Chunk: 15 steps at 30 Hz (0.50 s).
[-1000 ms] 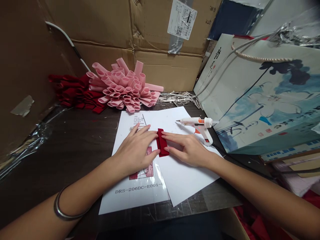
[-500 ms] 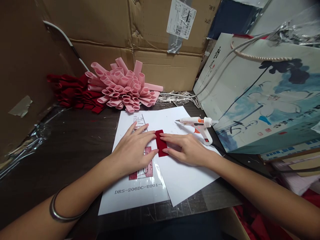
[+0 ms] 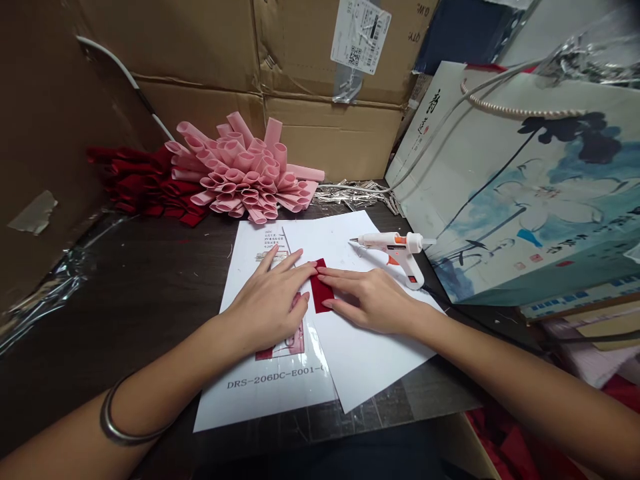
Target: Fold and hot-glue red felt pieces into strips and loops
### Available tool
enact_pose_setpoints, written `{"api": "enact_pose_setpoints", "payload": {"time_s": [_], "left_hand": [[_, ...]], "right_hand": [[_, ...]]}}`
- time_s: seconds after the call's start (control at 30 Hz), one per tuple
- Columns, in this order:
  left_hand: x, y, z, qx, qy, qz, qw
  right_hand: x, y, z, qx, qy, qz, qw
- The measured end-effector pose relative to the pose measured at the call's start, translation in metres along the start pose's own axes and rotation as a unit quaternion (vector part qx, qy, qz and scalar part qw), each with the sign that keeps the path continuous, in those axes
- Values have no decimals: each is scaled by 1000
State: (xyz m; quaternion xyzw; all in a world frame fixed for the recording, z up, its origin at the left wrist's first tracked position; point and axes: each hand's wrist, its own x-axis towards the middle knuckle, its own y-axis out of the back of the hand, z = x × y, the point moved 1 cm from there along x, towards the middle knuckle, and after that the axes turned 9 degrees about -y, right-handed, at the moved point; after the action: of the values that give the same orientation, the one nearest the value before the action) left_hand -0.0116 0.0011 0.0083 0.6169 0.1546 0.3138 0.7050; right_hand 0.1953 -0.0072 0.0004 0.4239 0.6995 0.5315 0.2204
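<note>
A small dark red fabric piece (image 3: 321,291) lies on a white sheet of paper (image 3: 370,360). My left hand (image 3: 270,300) rests over a printed sheet (image 3: 220,400) with its fingers spread, and its index fingertip touches the upper left edge of the fabric. From the right, my right hand (image 3: 373,297) lies with fingers stretched out and apart, fingertips on the fabric's top and right side. Behind my right hand a white glue gun (image 3: 400,247) lies on the paper, its nozzle facing left.
Rolled pink pieces (image 3: 250,167) and dark red pieces (image 3: 145,183) are heaped at the back left. Metal clips (image 3: 355,193) lie beside them. A cardboard box (image 3: 330,137) stands behind, a painted paper bag (image 3: 500,200) at the right with a cable across it.
My left thumb has drawn back a little from the fabric's left edge. My right hand stays on the fabric, nearly unmoved. The whole view has shifted slightly.
</note>
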Motion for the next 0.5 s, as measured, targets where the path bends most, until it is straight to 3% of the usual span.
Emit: {"api": "enact_pose_setpoints", "payload": {"time_s": [0.5], "left_hand": [[-1,-2,3,116,-56,-3,992]], "right_hand": [[-25,-1,-38,-211,58,-56,974]]}}
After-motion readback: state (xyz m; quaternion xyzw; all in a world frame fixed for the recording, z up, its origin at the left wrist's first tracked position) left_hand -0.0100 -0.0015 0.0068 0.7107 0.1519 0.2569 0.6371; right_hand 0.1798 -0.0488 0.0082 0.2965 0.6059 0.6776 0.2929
